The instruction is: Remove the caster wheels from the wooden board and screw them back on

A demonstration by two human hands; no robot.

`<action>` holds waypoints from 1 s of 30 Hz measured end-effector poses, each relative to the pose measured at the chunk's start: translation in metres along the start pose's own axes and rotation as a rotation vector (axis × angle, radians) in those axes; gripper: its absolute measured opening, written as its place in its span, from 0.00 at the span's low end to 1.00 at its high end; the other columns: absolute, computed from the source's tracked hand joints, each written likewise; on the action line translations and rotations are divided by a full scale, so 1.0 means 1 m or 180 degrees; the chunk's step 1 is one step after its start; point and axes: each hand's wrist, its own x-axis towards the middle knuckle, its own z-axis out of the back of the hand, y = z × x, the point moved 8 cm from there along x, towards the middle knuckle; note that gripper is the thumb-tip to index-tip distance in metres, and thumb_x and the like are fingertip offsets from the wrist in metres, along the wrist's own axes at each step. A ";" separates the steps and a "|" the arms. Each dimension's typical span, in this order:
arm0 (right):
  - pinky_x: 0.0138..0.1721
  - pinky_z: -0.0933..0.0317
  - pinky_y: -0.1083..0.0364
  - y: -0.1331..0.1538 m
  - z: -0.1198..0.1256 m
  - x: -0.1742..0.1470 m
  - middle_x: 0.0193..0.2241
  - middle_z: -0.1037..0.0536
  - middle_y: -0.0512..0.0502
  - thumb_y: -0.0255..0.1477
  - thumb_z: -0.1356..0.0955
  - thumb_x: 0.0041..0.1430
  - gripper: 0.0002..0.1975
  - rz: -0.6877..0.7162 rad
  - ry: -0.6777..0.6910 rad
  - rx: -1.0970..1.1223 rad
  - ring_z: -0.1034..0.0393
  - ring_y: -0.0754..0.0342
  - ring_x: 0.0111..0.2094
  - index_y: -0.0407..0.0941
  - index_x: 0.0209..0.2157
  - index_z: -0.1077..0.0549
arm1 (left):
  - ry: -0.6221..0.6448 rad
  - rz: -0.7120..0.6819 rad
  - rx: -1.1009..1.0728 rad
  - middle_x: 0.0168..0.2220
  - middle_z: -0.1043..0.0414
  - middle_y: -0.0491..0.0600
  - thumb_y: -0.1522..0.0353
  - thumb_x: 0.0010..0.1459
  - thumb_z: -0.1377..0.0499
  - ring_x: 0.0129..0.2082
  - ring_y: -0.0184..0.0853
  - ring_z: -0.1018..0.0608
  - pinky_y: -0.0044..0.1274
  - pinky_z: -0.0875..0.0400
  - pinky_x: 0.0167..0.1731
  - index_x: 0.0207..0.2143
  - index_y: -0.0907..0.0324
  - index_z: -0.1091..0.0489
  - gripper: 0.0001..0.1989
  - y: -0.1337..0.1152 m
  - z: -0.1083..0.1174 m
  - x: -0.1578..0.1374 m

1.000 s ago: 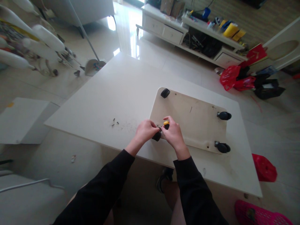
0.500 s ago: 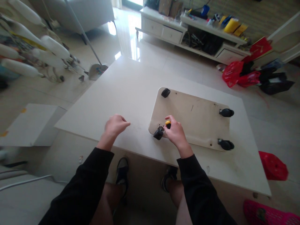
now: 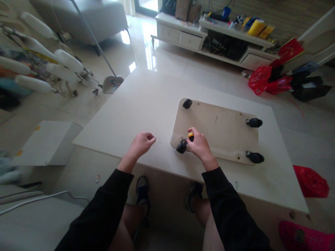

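Note:
A pale rectangular board (image 3: 220,130) lies on the white table (image 3: 125,115), with black caster wheels at its corners. My right hand (image 3: 200,144) is closed around a short yellow and black screwdriver (image 3: 191,136). It is over the board's near left corner, right beside the near left caster (image 3: 181,146). The screwdriver's tip is hidden by the fingers and the caster. Left of the board, my left hand (image 3: 142,143) hovers over the tabletop with thumb and fingers pinched together. Whatever they may hold is too small to make out.
A low white cabinet (image 3: 180,38) with tools and boxes stands across the floor. Red bags (image 3: 259,80) lie at the back right. To the left are a dustpan (image 3: 112,84), a white box (image 3: 49,143) and a rack with white bottle-like parts (image 3: 69,60).
The view has shifted slightly. My left hand has come a little nearer to the board, still pinched. My right hand keeps the screwdriver by the same caster.

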 end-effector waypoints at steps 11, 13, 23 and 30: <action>0.44 0.35 0.51 0.009 -0.003 0.000 0.39 0.16 0.42 0.29 0.29 0.64 0.17 0.0440 0.0049 -0.0094 0.21 0.44 0.41 0.50 0.54 0.27 | 0.0238 -0.0781 -0.1128 0.36 0.17 0.51 0.72 0.64 0.36 0.29 0.33 0.23 0.25 0.28 0.36 0.43 0.61 0.17 0.08 -0.058 -0.065 0.008; 0.43 0.36 0.52 0.011 -0.003 -0.001 0.37 0.16 0.43 0.28 0.29 0.64 0.16 0.0519 0.0069 -0.0092 0.21 0.45 0.40 0.50 0.54 0.26 | 0.0212 -0.0842 -0.1254 0.37 0.17 0.51 0.74 0.64 0.37 0.29 0.32 0.23 0.25 0.28 0.36 0.44 0.61 0.17 0.09 -0.064 -0.070 0.009; 0.45 0.34 0.51 0.018 -0.001 -0.002 0.43 0.17 0.42 0.27 0.31 0.64 0.16 0.0754 -0.0080 0.0109 0.22 0.45 0.43 0.49 0.53 0.27 | 0.0248 -0.0991 -0.1341 0.31 0.20 0.48 0.76 0.61 0.38 0.28 0.31 0.25 0.24 0.30 0.35 0.33 0.60 0.20 0.07 -0.081 -0.074 0.013; 0.48 0.32 0.49 0.009 0.033 -0.004 0.43 0.20 0.42 0.29 0.31 0.61 0.14 0.0728 -0.0974 0.0918 0.24 0.47 0.43 0.47 0.49 0.26 | -0.1239 -0.0017 -0.1775 0.23 0.26 0.47 0.63 0.56 0.33 0.24 0.33 0.26 0.23 0.36 0.25 0.33 0.62 0.20 0.10 0.014 0.021 0.033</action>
